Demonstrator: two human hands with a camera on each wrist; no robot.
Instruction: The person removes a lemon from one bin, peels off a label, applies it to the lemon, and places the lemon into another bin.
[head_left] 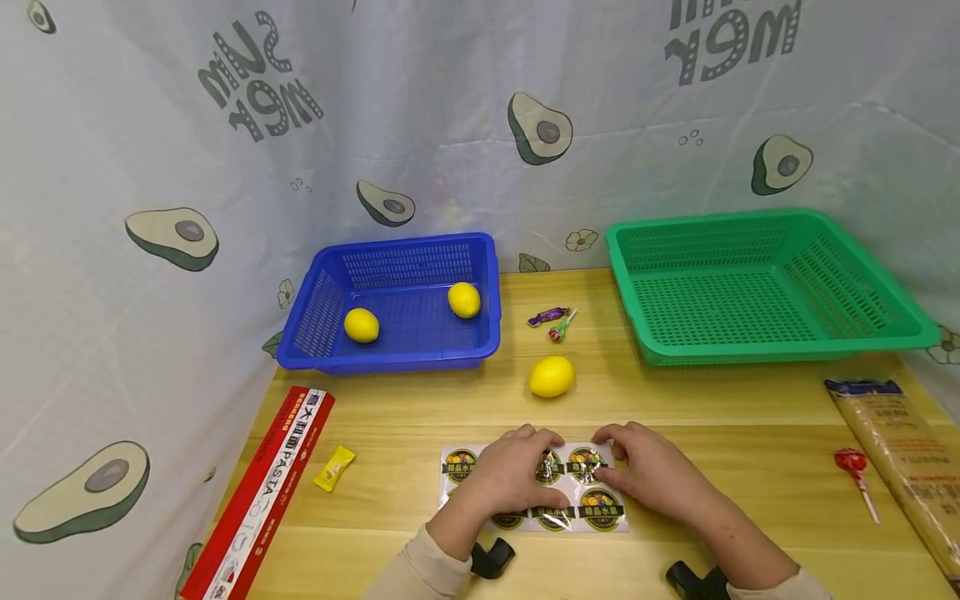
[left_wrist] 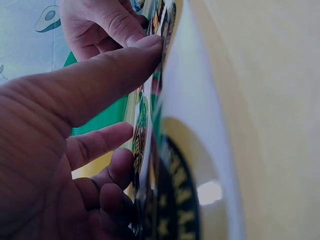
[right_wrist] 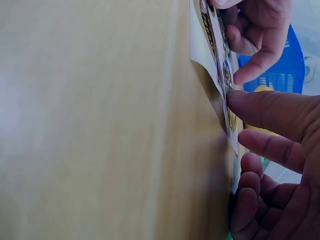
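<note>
A glossy sheet of round fruit stickers (head_left: 602, 510) lies on the wooden table in front of me. Over its left and middle part rests my left hand (head_left: 510, 475), thumb and fingers spread apart and touching the printed face. My right hand (head_left: 654, 473) is at the sheet's right edge, its thumb on a sticker and its forefinger by the upper corner. In the right wrist view the sheet's near edge (right_wrist: 200, 52) lifts slightly off the table. The right thumb (right_wrist: 265, 107) touches the sheet, while the other fingers bend beside it.
A blue basket (head_left: 405, 360) holds two lemons; a third lemon (head_left: 552, 377) lies beyond the sheet. The green basket (head_left: 787, 343) stands back right. Around lie a pasta box (head_left: 258, 492), yellow candy (head_left: 334, 468), purple candy (head_left: 548, 317), lollipops (head_left: 852, 461) and a noodle packet (head_left: 900, 467).
</note>
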